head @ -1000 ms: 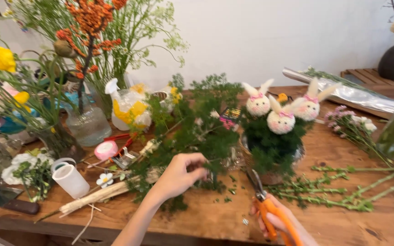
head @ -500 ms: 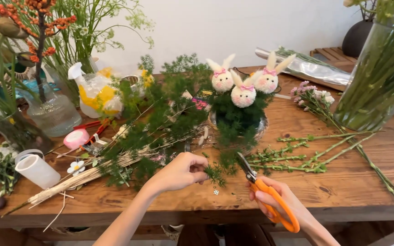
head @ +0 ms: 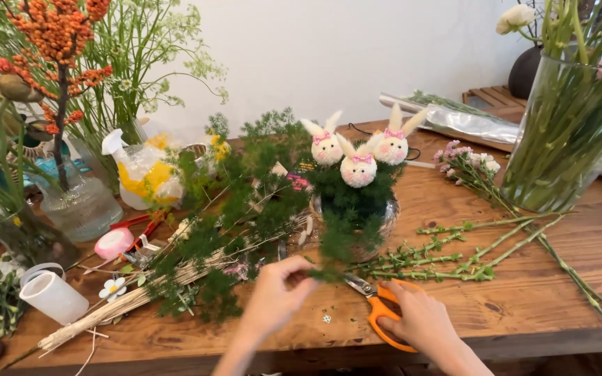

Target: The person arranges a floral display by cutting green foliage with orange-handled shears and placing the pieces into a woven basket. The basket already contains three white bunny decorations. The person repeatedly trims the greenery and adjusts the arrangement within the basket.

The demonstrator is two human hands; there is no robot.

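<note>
Far left edge: a white roll of tape (head: 51, 296) stands near the table's front edge, with a pink roll (head: 113, 243) behind it and a clear glass vase (head: 81, 205) of orange berry branches further back.
Left-centre: a bundle of pale dry stalks (head: 116, 306) lies slantwise toward the front edge, under loose feathery greenery (head: 245, 209) that crowds this part of the wooden table (head: 524, 306).
Left hand (head: 273, 296): fingers pinched shut on a small green sprig (head: 325, 273), held just in front of the arrangement.
Arrangement (head: 353, 209): a round pot of dark green foliage topped by three white rabbit heads (head: 359, 157) with pink bows; it stands mid-table, just behind both hands.
Right hand (head: 423, 320): curled through the handles of orange scissors (head: 379, 310); the blades are slightly parted and point at the sprig.
Right of the hands: long green stems (head: 468, 254) lie across the wood, then a bare stretch of table runs to the front edge.
Far right: a tall glass vase (head: 569, 139) full of stems stands near the right edge, with small pink flowers (head: 465, 157) beside it.
</note>
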